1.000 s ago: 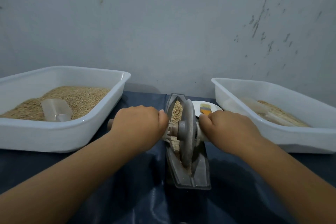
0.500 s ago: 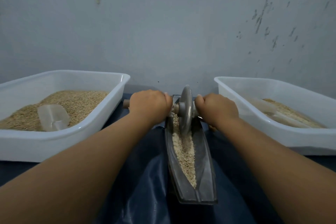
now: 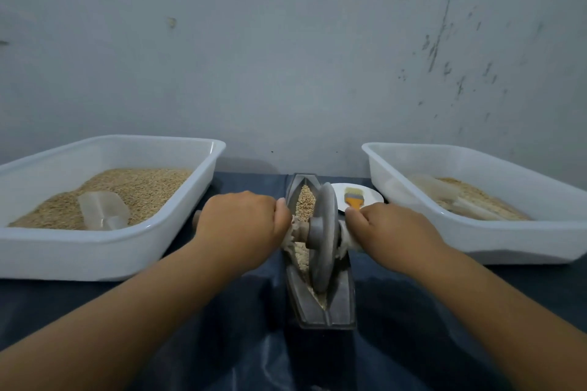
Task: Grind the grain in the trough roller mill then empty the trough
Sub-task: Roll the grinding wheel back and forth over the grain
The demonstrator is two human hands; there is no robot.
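Gripping the axle either side of the roller wheel [image 3: 323,236] in the grain-filled trough [image 3: 341,301]: left hand [image 3: 241,223], right hand [image 3: 392,229].

Matt grey metal trough [image 3: 341,301]; glossy white plastic tubs [image 3: 95,251]; dark shiny sheet [image 3: 222,343]

Roller wheel [image 3: 323,238] back toward mid-trough
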